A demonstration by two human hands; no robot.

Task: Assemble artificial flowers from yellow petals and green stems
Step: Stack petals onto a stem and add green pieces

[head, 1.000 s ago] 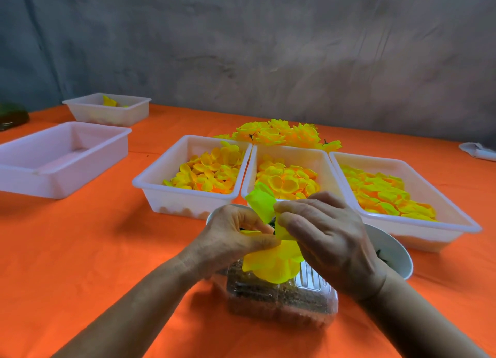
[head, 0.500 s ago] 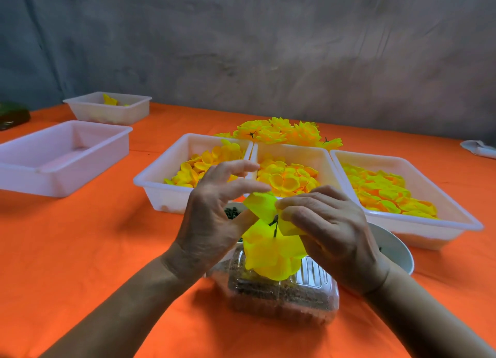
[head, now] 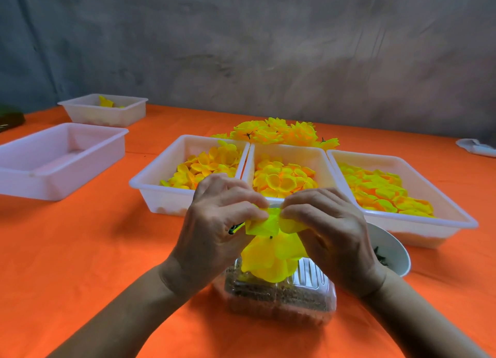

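Both hands meet over a half-built yellow flower (head: 271, 255) held above the table's near middle. My left hand (head: 214, 229) pinches the top petal layer from the left, and a dark green stem tip (head: 235, 228) pokes out under its fingers. My right hand (head: 330, 231) pinches the same petals from the right. Three white trays of loose yellow petals stand behind: left tray (head: 150, 186), middle tray (head: 290, 153), right tray (head: 456, 215). A heap of finished yellow flowers (head: 279, 133) lies beyond them.
A clear plastic box with brown contents (head: 279, 298) sits under the hands. A white bowl with dark green pieces (head: 389, 253) is at the right wrist. An empty white tray (head: 53, 159) and a smaller one (head: 104, 113) stand at left on the orange cloth (head: 80, 263).
My left hand, which had lifted with fingers spread, has closed back onto the petals. Both hands and the flower have shifted slightly up.
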